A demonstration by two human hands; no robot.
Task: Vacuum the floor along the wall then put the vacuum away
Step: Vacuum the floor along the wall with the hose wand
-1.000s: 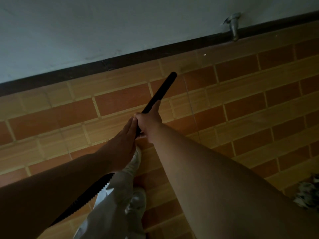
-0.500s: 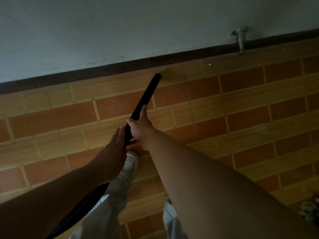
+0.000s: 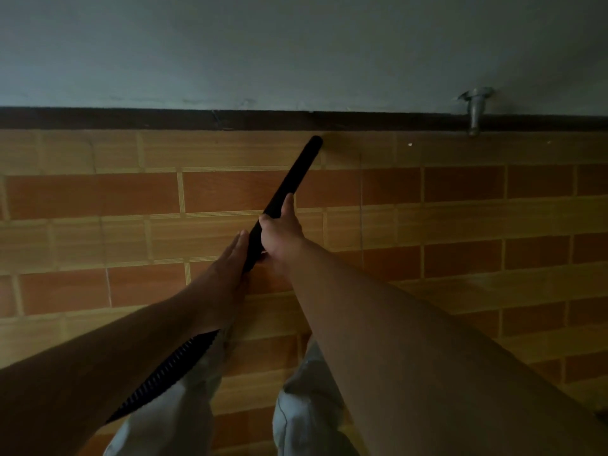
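R hand (image 3: 279, 235) grips vacuum wand (image 3: 296, 172), fingers curled round it, L hand (image 3: 227, 268) flat alongside, fingers straight & together, tip down by baseboard (image 3: 131, 119); w/ L not gripping, tip may wander off that line.
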